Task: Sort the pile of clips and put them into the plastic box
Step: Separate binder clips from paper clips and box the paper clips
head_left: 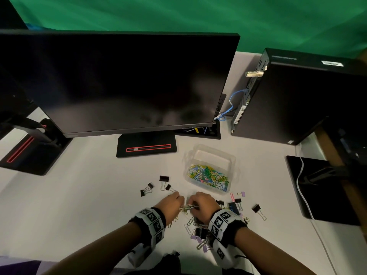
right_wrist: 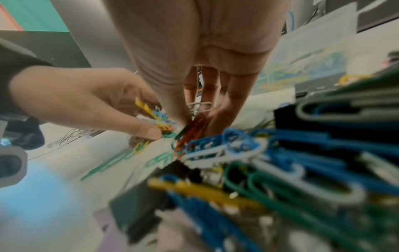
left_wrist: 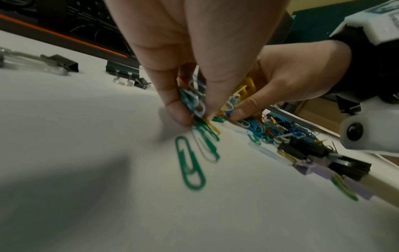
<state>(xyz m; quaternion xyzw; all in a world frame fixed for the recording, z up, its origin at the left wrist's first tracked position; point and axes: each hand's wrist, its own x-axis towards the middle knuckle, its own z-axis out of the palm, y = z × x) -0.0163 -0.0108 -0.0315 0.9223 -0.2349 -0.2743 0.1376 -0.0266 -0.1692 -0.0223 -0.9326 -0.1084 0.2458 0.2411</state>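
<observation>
While our left hand (head_left: pixel 172 201) and right hand (head_left: pixel 200 202) each pinch a bunch of coloured wire paper clips (head_left: pixel 187 207) just near of the clear plastic box (head_left: pixel 228 157), we risk tangled strays dropping onto the white desk (head_left: pixel 89 195).

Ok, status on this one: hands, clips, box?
Left hand pinching paper clips; right hand pinching more. Plastic box part-filled with coloured clips. Binder clips loose on the table; path clear.
</observation>
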